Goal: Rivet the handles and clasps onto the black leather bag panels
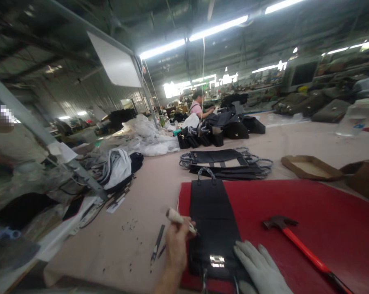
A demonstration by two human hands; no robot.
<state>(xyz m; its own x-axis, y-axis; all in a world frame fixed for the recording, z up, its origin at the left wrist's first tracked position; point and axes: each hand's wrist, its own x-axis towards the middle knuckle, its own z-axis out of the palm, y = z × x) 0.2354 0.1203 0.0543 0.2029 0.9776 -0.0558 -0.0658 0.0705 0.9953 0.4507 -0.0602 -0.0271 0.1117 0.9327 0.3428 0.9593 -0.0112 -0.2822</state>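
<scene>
Gloved in pale grey, the right hand lies flat with its fingers a little apart, its fingertips on the right edge of a black bag. Bare, the left hand is closed round a pale-handled tool, whose tip points at the bag's left edge; whether it touches the bag, I cannot tell. That bag lies flat on a red board, with a shiny metal clasp at its near end and a patterned handle at its far end. To the right, a hammer with a red shaft rests on the board. Left of the left hand, a slim dark hand tool lies on the table near scattered dark bits. Beyond the board sit a stack of flat black bags and a brown tray. Farther off, a person in pink is near more dark bags.
</scene>
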